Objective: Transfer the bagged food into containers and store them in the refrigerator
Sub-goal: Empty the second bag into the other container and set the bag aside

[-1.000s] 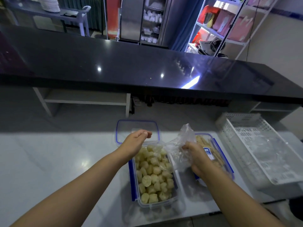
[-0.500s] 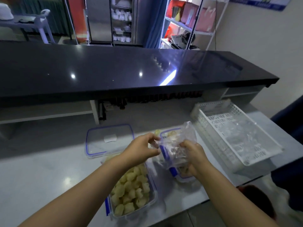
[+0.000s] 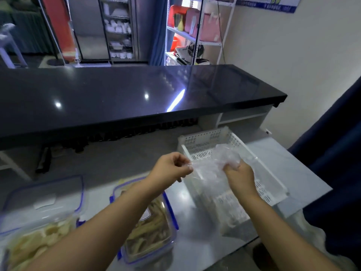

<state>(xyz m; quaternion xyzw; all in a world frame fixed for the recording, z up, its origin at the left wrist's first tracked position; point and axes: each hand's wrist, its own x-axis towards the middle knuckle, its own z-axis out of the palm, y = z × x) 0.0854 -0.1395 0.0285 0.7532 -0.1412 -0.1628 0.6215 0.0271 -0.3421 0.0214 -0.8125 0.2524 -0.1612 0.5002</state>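
Note:
An empty clear plastic bag (image 3: 212,165) is stretched between both hands above the near end of a white perforated basket (image 3: 271,175). My left hand (image 3: 170,169) pinches the bag's left edge. My right hand (image 3: 239,177) grips its crumpled right side. Below my left forearm sits a clear container with blue clips (image 3: 156,231) holding brownish stick-shaped food. At the lower left, another clear container (image 3: 29,245) holds pale yellow chunks. A blue-rimmed lid (image 3: 48,196) lies behind it.
A long black counter (image 3: 136,98) runs across the back, above the white worktop (image 3: 293,173). Dark blue fabric (image 3: 336,163) hangs at the right edge. Shelving (image 3: 195,30) and a glass-door cabinet (image 3: 117,30) stand beyond the counter.
My view swung right, so the containers slid to the lower left. Both hands carried the emptied bag away from the containers and over the white basket, pulling it wider apart.

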